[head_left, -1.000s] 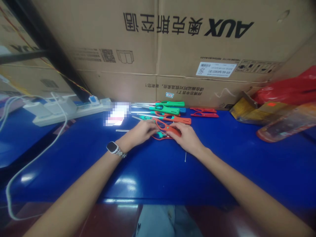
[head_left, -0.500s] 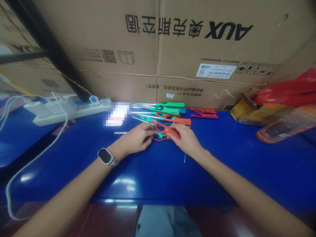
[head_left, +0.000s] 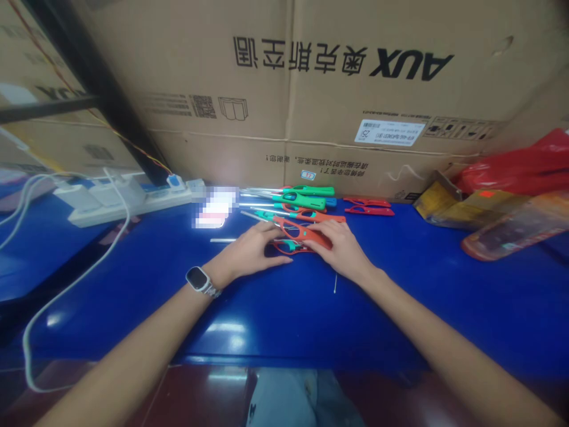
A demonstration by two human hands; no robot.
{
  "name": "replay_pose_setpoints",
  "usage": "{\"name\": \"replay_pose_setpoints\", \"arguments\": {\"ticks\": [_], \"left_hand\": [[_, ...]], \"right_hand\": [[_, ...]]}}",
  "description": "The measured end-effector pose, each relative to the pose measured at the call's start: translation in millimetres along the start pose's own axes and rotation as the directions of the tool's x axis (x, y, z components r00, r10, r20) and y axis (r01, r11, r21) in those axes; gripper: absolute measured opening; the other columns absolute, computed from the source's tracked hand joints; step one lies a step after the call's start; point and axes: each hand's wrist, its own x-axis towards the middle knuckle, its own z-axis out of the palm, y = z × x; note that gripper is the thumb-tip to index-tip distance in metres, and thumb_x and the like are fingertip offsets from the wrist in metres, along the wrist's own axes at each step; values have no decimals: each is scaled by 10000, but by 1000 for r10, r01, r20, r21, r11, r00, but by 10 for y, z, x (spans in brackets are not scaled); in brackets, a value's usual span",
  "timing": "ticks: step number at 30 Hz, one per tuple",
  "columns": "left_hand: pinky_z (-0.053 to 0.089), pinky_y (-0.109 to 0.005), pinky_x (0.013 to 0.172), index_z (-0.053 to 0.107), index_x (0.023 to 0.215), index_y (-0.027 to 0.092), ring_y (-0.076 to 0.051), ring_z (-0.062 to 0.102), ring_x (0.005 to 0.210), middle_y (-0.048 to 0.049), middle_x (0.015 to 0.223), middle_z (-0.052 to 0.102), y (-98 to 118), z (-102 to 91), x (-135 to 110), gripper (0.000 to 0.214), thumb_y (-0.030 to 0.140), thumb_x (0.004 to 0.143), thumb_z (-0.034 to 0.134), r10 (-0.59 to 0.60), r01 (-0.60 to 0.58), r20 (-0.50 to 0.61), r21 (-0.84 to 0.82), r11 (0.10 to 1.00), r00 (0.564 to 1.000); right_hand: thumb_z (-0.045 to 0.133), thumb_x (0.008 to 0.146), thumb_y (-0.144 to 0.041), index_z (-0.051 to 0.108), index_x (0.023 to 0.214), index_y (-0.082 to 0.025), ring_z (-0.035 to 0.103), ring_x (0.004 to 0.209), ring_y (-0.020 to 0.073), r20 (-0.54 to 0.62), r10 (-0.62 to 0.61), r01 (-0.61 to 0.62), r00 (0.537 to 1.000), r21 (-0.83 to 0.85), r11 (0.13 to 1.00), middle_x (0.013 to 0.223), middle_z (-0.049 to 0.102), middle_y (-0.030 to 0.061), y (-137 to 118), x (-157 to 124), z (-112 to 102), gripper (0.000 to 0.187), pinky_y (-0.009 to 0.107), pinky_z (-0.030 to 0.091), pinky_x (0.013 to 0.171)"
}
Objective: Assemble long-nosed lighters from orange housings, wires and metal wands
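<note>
On the blue table (head_left: pixel 284 308) my two hands meet over an orange long-nosed lighter (head_left: pixel 299 229). My right hand (head_left: pixel 340 249) is closed on its handle end. My left hand (head_left: pixel 251 252), with a watch on its wrist, pinches the front of the same lighter, above an orange half-shell (head_left: pixel 284 248) with a teal part lying beneath. Just behind lie several finished lighters with green (head_left: pixel 306 198) and orange handles, their metal tubes pointing left. A loose metal tube (head_left: pixel 221 240) lies left of my left hand.
Two orange handle shells (head_left: pixel 368 206) lie at the back right. A large cardboard box (head_left: pixel 311 95) walls the back. A white power strip (head_left: pixel 111 198) with cables sits at the left; red and yellow bags (head_left: pixel 502 196) at the right. A small pin (head_left: pixel 335 283) lies by my right wrist.
Both hands stay on the orange lighter with small finger shifts. My left wrist has turned a little, and the camera has tilted slightly.
</note>
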Motion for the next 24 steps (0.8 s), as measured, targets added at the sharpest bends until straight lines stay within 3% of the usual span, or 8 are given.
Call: {"name": "replay_pose_setpoints", "arguments": {"ticks": [5, 8, 12, 17, 24], "left_hand": [[541, -396, 956, 650, 1228, 210, -240, 664, 1052, -77, 1176, 691, -19, -179, -38, 680, 576, 681, 822, -132, 125, -13, -240, 963, 991], [549, -404, 919, 658, 1191, 195, -244, 674, 1008, -75, 1116, 713, -30, -280, -61, 695, 564, 636, 854, -170, 155, -49, -218, 964, 984], [536, -417, 931, 697, 1123, 202, -247, 665, 1014, -83, 1105, 717, -36, -271, -50, 541, 523, 707, 826, -147, 139, -48, -144, 980, 988], [515, -430, 960, 710, 1139, 210, -256, 650, 1034, -89, 1129, 706, 1, -159, -9, 510, 534, 752, 789, -139, 139, 6, -64, 988, 990], [519, -389, 905, 721, 1106, 206, -242, 646, 997, -82, 1081, 692, 38, -88, 7, 428, 524, 818, 735, -121, 122, 31, -40, 992, 992]], "right_hand": [[663, 924, -382, 659, 1161, -236, 646, 1122, 247, 77, -150, 141, 986, 114, 983, 1181, 718, 70, 51, 40, -131, 279, 440, 478, 977], [661, 923, -390, 674, 1135, -236, 640, 1114, 255, 149, -150, 133, 977, 113, 985, 1153, 715, 74, 56, 81, -142, 262, 452, 483, 968], [653, 925, -399, 692, 1122, -235, 639, 1087, 260, 219, -145, 130, 965, 82, 988, 1152, 707, 86, 31, 130, -118, 260, 468, 479, 965], [684, 902, -361, 710, 1093, -228, 635, 1092, 272, 258, -127, 114, 958, 63, 991, 1142, 706, 95, -10, 145, -110, 234, 476, 471, 960], [720, 871, -317, 700, 1043, -203, 644, 1036, 244, 237, -88, 49, 967, 165, 985, 1071, 709, 76, 77, 111, -16, 207, 417, 491, 914]]}}
